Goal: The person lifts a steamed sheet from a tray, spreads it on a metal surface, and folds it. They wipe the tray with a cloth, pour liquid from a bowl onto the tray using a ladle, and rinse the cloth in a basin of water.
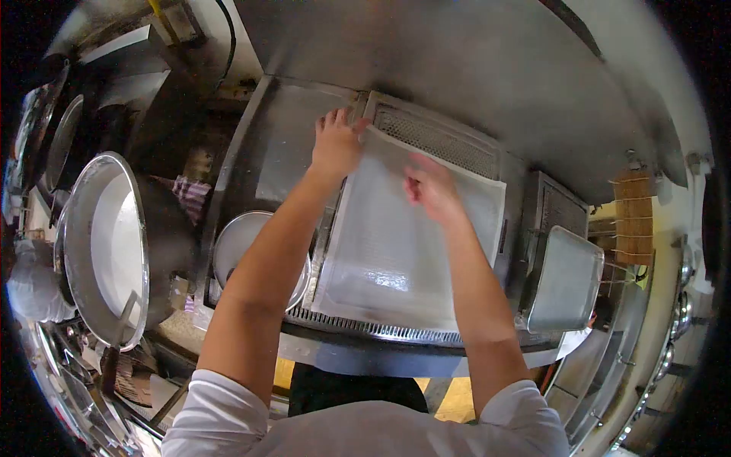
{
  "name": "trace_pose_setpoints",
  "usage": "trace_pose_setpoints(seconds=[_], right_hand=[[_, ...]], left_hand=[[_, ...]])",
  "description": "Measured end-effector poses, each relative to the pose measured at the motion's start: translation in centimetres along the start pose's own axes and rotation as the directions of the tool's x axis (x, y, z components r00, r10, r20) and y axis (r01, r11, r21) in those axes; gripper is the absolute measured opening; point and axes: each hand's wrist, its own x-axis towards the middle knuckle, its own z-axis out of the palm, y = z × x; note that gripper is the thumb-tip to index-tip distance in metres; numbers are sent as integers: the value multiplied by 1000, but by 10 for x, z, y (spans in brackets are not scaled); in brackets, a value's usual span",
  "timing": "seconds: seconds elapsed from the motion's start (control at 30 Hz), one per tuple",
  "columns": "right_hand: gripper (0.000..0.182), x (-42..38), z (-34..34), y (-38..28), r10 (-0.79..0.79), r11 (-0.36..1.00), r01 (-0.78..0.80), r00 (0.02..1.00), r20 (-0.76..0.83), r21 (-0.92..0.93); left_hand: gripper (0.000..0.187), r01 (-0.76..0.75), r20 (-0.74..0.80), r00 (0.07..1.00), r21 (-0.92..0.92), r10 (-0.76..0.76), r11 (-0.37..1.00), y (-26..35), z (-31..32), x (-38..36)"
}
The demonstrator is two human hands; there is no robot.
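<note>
One surface (293,148) | laid across its middle: white sheet (388,236), far edge along perforated panel (434,137) | leftward: round pan (241,234) | hands apart: left hand (337,145) at sheet's far-left corner, cannot tell if gripping; right hand (430,186) blurred over sheet, partly curled, contact unclear

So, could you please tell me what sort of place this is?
Most likely a professional kitchen: there is a big metal pot at left, a steel wall behind the counter, and a slatted mat hanging at right.
</note>
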Motion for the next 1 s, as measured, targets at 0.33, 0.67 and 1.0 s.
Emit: trace_pose_setpoints(seconds=[0.33,0.67,1.0], right_hand=[[52,62,71,12,143,978,-157,984,103,140],[34,-169,134,126,198,709,46,945,262,-703],[28,-167,81,80,-34,687,215,964,264,-694]], left_hand=[[51,-72,194,980,160,41,984,-6,-11,0],[54,-99,287,957,188,42,977,-6,-8,-1],[39,-185,573,801,-41,175,982,67,-114,-180]])
